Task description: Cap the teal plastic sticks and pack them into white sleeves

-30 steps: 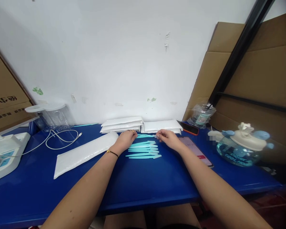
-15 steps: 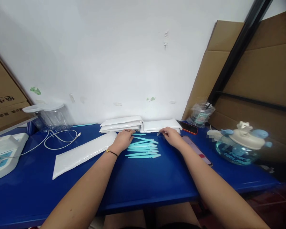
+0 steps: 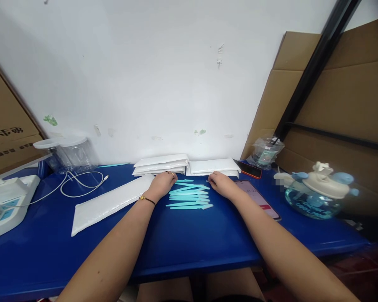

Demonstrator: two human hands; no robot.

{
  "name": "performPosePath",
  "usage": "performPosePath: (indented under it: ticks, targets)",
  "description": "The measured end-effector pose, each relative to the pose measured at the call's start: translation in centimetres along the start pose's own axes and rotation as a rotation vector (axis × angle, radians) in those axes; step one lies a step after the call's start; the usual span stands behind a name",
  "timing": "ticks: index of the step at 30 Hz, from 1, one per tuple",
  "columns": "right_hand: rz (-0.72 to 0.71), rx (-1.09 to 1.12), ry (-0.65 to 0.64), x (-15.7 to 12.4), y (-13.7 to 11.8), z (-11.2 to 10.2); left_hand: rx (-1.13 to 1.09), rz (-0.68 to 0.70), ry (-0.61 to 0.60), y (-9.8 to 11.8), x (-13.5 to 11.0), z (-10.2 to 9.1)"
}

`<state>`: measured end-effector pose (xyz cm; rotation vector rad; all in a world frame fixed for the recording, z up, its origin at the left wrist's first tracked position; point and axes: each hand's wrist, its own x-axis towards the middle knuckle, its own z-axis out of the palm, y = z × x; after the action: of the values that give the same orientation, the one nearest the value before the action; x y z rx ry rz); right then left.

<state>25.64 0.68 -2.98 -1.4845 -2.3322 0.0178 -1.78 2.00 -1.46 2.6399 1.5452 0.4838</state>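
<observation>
Both hands have drawn closer around the teal sticks | left hand and right hand loosely curled, touching the pile's ends | risk: a nudge could scatter the row

small packing or assembly workstation: a blue table is set against a marked white wall, flanked by flattened cardboard boxes; stacked white pouches and a desktop sealing machine are kept there.
</observation>
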Motion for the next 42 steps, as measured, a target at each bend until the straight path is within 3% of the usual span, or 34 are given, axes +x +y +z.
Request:
performPosePath:
  ticks: [8,16,24,27,32,39,42]
  targets:
    - [0.042,0.350,0.089,-0.5,-1.2,-0.8,-0.011,0.072,0.033,1.7,0.0,-0.5]
    - [-0.044,0.361,0.085,-0.4,-2.2,-0.9,0.000,0.118,0.054,1.8,0.2,-0.2]
    - [-0.109,0.389,0.042,-0.3,-3.1,-0.7,-0.093,0.132,-0.016,2.8,0.1,0.2]
    - [-0.123,0.368,-0.036,-0.6,-3.2,-1.0,-0.126,0.117,-0.083,2.6,-0.4,0.2]
    - [-0.184,0.223,-0.314,-1.9,-4.5,-1.1,-0.048,0.151,-0.298,3.4,-1.3,-0.7]
    - [-0.294,-0.109,-0.134,-3.7,-7.8,-0.5,0.150,0.185,-0.223,6.7,-2.8,-0.5]
    - [-0.299,-0.131,-0.118,-4.2,-8.5,-0.8,0.189,0.194,-0.262,8.1,-3.2,-0.6]
